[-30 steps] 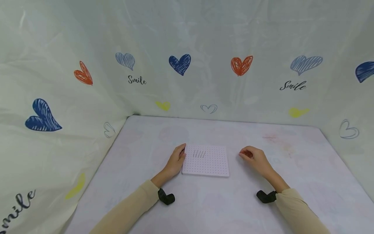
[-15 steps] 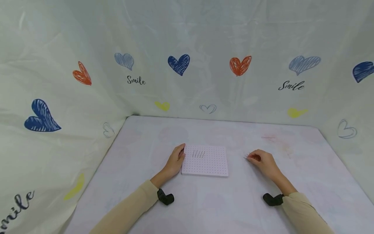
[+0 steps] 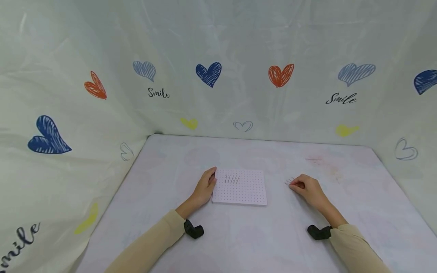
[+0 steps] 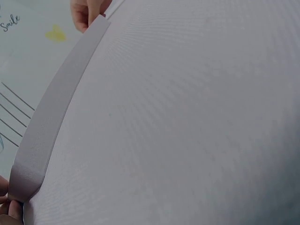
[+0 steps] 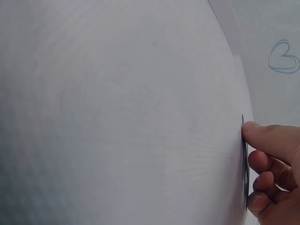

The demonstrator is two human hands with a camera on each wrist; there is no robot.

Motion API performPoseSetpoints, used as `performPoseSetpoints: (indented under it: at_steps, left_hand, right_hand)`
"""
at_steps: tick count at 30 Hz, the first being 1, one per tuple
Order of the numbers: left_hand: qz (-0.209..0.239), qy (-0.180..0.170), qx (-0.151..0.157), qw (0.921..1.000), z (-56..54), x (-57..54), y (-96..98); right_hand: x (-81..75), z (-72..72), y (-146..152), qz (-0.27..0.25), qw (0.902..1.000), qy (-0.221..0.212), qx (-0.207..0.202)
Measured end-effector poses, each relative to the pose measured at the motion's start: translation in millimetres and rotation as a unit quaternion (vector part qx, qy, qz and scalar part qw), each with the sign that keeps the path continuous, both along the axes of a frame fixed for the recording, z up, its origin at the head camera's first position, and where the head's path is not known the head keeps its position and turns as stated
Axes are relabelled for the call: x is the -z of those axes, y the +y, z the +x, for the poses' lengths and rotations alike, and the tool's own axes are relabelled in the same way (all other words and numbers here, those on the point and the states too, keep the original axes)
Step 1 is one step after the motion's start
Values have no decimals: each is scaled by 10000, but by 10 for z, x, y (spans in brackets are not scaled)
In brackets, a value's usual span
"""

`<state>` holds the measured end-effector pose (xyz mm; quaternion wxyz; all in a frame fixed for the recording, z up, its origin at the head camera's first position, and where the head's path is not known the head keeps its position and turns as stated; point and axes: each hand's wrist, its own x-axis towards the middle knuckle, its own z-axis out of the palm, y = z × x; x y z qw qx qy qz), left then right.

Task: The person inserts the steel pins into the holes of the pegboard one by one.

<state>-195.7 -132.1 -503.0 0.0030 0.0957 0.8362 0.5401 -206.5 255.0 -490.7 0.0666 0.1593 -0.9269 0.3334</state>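
White pegboard (image 3: 247,194) flat on the surface (image 3: 246,242), near the middle. Five thin dark pins (image 3: 232,179) stick out of it in a row, toward its far left part. Left hand (image 3: 203,188) clamped on the board's left edge. Right hand (image 3: 308,188) well off to the board's right, fingers bent, thumb touching some loose pins (image 5: 245,159) at the surface — can't tell if one is pinched. Beige sleeves (image 3: 150,242), black device (image 3: 194,230) at each wrist. Pale backdrop (image 3: 239,34) behind — hearts, "Smile" lettering.
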Motion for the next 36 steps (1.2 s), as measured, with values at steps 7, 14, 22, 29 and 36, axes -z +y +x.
performPoseSetpoints:
  at_steps: [7, 14, 22, 29, 36]
  left_hand:
    - [83, -30, 20, 10000, -7, -7, -3]
    - [6, -159, -34, 9999, 0, 9, -1]
    - [-50, -148, -23, 9999, -10, 21, 11]
    - [-155, -146, -41, 9998, -14, 24, 2]
    - [-231, -186, -67, 9995, -4, 14, 3]
  right_hand:
    - [1, -22, -44, -80, 9999, 61, -25]
    - [-14, -1, -82, -128, 9998, -113, -54]
    - [-26, 23, -98, -9, 9998, -179, -90]
    - [-28, 11, -119, 196, 9995, -137, -204]
    - [-9, 3, -126, 352, 9989, -175, -251]
